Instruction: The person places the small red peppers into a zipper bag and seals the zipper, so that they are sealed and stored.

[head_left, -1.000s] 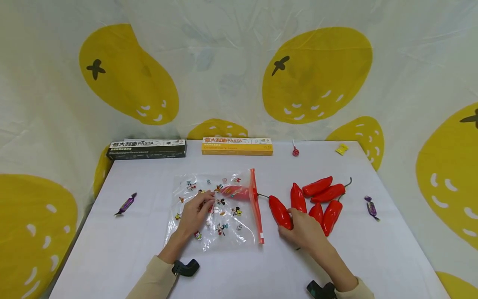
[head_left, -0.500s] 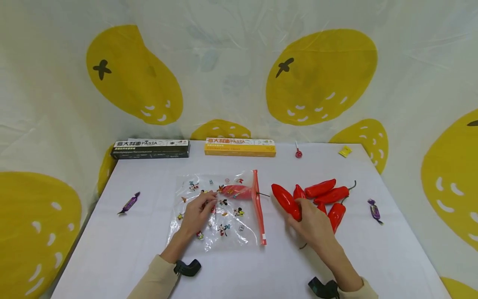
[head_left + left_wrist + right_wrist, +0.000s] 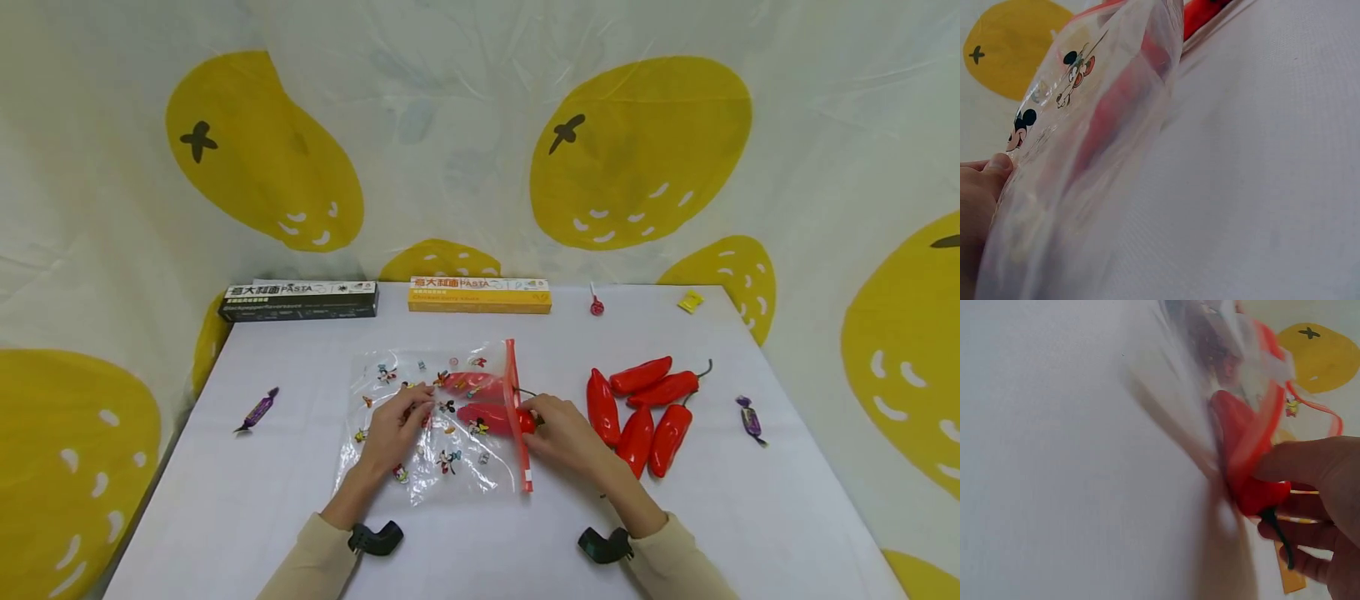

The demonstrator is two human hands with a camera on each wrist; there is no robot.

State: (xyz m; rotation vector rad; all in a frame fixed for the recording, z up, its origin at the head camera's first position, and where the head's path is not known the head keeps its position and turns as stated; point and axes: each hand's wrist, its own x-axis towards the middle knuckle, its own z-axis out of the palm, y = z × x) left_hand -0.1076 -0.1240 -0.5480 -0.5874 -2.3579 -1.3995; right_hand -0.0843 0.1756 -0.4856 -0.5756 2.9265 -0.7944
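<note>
A clear zip bag (image 3: 360, 467) printed with small cartoon figures lies mid-table, its red zip edge (image 3: 512, 367) facing right. My left hand (image 3: 390, 429) pinches the bag's upper film, which stands lifted in the left wrist view. One red chili pepper (image 3: 474, 385) lies inside, its stem poking out past the zip. At the bag's mouth my right hand (image 3: 568, 435) holds a second red chili pepper (image 3: 1257, 499) by its stem end. That pepper's tip is inside the bag; its stem end is outside.
Several loose red peppers (image 3: 670, 440) lie right of my right hand. Two pasta boxes, one dark (image 3: 300, 302) and one yellow (image 3: 480, 297), line the back edge. A lollipop (image 3: 596, 305), a yellow sweet (image 3: 691, 301) and purple-wrapped sweets (image 3: 258, 409) lie around.
My right hand has lifted the pepper off the table and carried it left, tip first, into the bag's mouth. My left hand has stayed on the bag.
</note>
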